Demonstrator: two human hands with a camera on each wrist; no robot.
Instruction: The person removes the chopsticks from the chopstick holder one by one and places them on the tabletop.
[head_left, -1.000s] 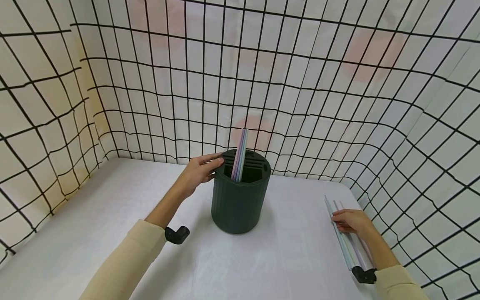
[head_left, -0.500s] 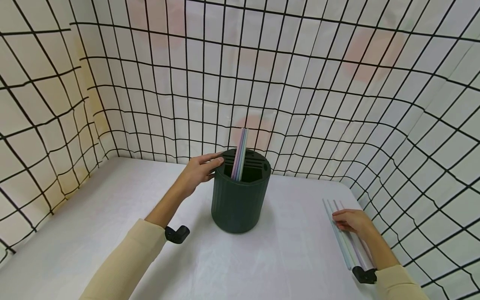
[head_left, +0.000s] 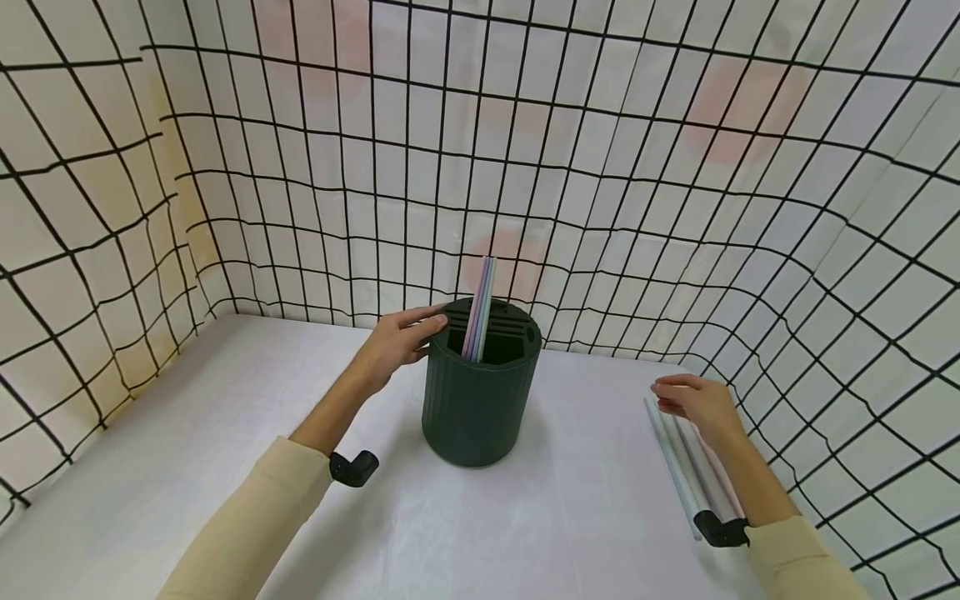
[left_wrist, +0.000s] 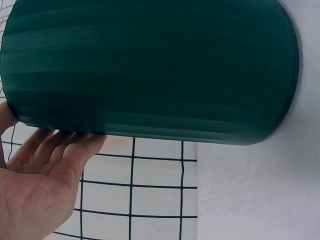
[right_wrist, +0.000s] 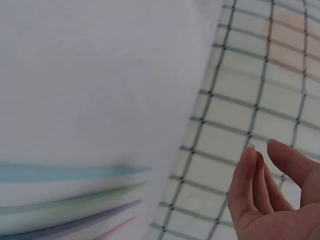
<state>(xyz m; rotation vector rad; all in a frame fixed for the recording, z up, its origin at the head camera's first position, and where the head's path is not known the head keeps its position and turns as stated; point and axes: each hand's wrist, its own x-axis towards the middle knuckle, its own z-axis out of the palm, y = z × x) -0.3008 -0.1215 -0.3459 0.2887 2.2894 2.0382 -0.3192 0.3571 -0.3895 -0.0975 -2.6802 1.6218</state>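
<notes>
A dark green ribbed holder point(head_left: 478, 408) with a slotted top stands upright on the white table. Several pastel straw-like sticks point(head_left: 480, 310) lean together in its front opening. My left hand point(head_left: 396, 340) holds it at the upper left, thumb at the rim and fingers reaching behind the wall; in the left wrist view the fingertips are partly hidden by the holder point(left_wrist: 150, 70). On the right, my right hand point(head_left: 701, 407) hovers over the far ends of more pastel sticks point(head_left: 677, 467). Its thumb and fingers point(right_wrist: 242, 180) are loosely bent with a gap between, holding nothing.
Black wire mesh point(head_left: 517, 179) walls the table on the back, left and right, with white cloth behind it. The right-hand mesh point(head_left: 847, 392) runs close beside the sticks and right forearm. A black wrist mount point(head_left: 354, 469) sits on each arm.
My right hand has lifted off the sticks on the table and moved toward their far ends. The sticks have shifted slightly. My left hand and the holder have not moved.
</notes>
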